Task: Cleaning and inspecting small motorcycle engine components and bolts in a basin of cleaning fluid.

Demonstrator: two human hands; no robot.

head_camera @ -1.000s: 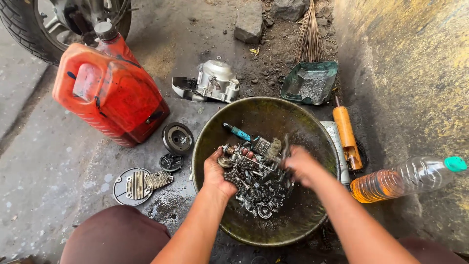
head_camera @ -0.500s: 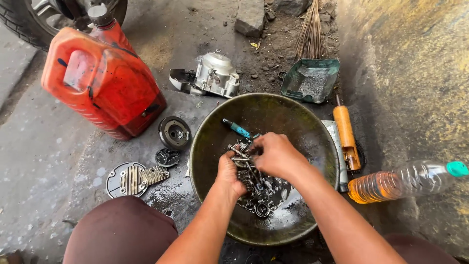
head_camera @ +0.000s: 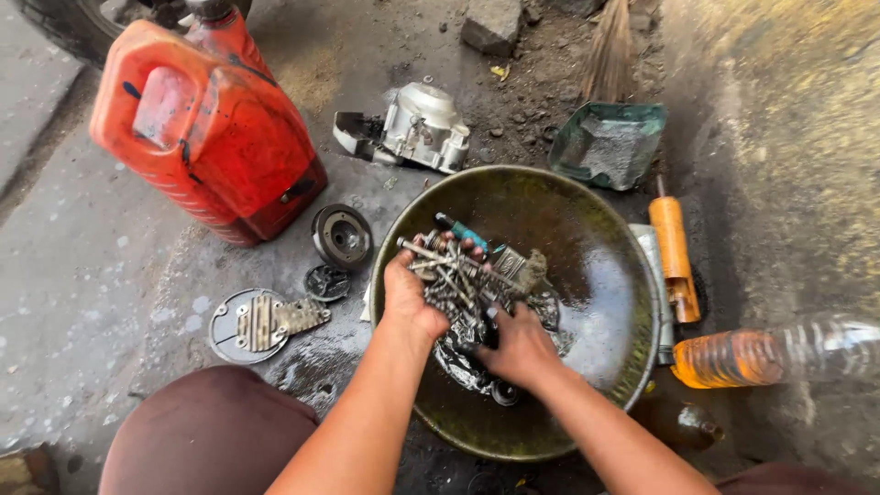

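Left hand: my left hand (head_camera: 412,298) has its fingers closed around a bundle of bolts (head_camera: 454,273).
Right hand: my right hand (head_camera: 520,344) grips wet metal parts (head_camera: 467,353).
Basin: the basin (head_camera: 605,275) holds both.

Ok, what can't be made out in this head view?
- Left hand: its palm hides how many bolts it grips.
- Right hand: it covers whatever lies beneath it in the basin.
- Bottle: cap cut off by the right edge.
- Tyre: mostly cut off by the top edge.
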